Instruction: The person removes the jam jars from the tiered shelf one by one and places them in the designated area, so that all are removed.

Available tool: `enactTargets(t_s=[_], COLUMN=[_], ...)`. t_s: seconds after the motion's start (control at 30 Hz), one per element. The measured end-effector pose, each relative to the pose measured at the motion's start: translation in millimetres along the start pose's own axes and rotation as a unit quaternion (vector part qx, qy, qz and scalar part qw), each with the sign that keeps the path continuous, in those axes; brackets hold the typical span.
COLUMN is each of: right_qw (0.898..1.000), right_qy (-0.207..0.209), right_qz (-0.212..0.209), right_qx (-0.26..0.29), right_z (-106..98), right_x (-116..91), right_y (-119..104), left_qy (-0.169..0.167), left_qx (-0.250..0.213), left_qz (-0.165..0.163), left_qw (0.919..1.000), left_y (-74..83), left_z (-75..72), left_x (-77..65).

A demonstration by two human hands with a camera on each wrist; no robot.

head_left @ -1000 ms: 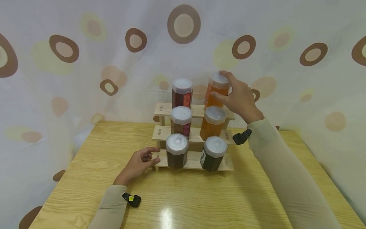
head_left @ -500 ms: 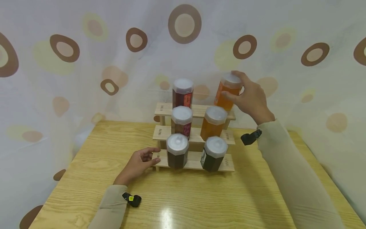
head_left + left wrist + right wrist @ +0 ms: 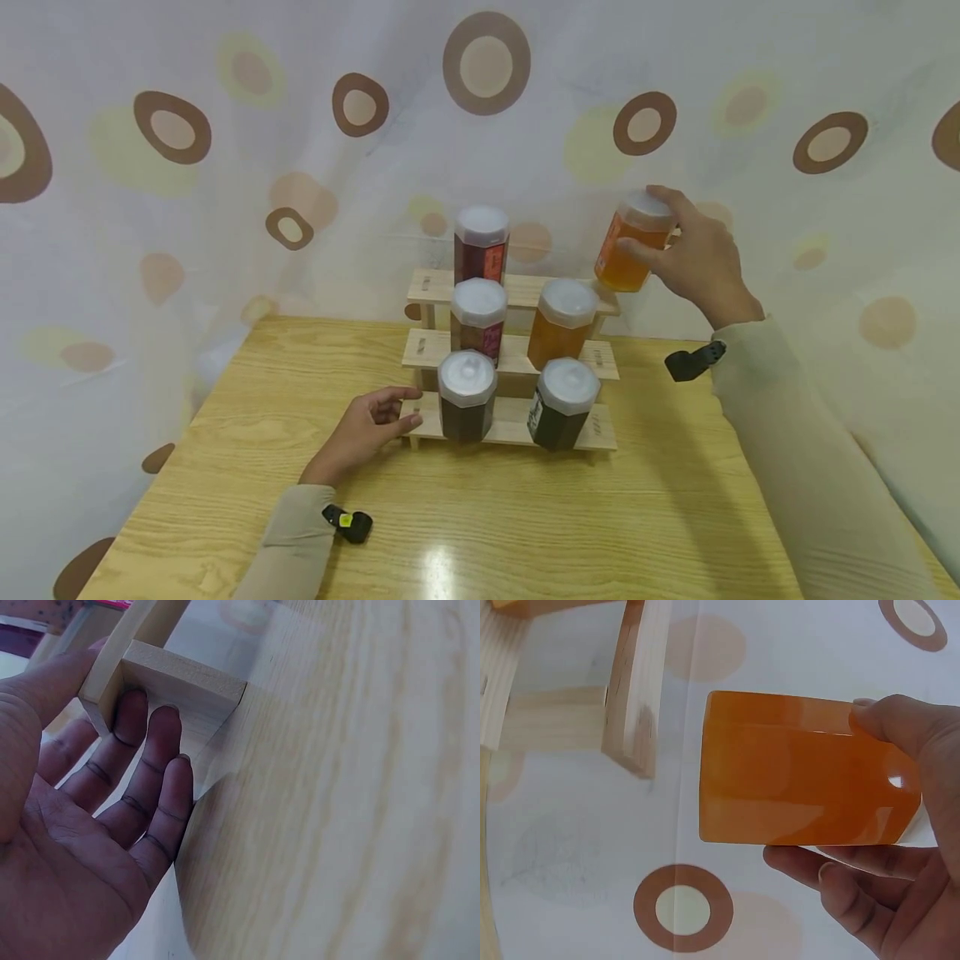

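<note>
Right hand (image 3: 703,257) has the amber jar (image 3: 780,772) pinched, thumb on one side and fingers on the other, up near the lid end. Jar is in the air just off the right end of the top tier, with a visible gap to the wood in the right wrist view. Left hand (image 3: 356,433) is hooked on the left end of the wooden stand (image 3: 513,410) at the bottom tier, thumb and index finger bridging the board. Hands well apart. To do this carry well: grip on the body, not the lid (image 3: 645,207) alone; base clear of the tier corner; no swing back into the second amber jar (image 3: 558,335) one tier down. Left hold should stay light but firm, since a tug on a loaded rack could upset the other jars. Flat faces ought to give decent purchase, but smooth walls may slip if the pinch loosens. Jar itself: faceted, see-through, filled with clear orange stuff, whitish lid, orange-red label (image 3: 611,237) on the left side. Leans a bit, lid to the right, in the head view; some of that may be perspective. Contents look full-ish; exact level can't be told.
</note>
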State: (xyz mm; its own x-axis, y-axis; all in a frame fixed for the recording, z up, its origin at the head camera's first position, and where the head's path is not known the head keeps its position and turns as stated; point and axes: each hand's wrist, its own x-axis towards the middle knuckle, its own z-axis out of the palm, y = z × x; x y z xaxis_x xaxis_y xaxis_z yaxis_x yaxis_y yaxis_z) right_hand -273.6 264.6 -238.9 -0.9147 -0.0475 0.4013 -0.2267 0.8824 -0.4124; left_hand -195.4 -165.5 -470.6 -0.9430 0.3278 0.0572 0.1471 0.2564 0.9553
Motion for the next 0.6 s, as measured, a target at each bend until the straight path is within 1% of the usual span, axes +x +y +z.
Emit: enactTargets(t_s=[0.23, 0.37, 0.6], right_qw=[1.000, 1.000, 0.999], right_qy=[0.001, 0.002, 0.004], right_qz=[0.017, 0.026, 0.023], right_qx=[-0.005, -0.015, -0.033], right_z=[-8, -14, -20], right_x=[-3, -8, -8], right_y=[17, 27, 41], left_qy=[0.002, 0.003, 0.008], left_qx=[-0.007, -0.006, -0.014], left_qz=[-0.005, 0.000, 0.000], left_qw=[1.0000, 1.0000, 0.9999], left_y=[0.1, 0.5, -1.1], left_z=[0.5, 0.6, 0.0], left_x=[0.1, 2.2, 1.3])
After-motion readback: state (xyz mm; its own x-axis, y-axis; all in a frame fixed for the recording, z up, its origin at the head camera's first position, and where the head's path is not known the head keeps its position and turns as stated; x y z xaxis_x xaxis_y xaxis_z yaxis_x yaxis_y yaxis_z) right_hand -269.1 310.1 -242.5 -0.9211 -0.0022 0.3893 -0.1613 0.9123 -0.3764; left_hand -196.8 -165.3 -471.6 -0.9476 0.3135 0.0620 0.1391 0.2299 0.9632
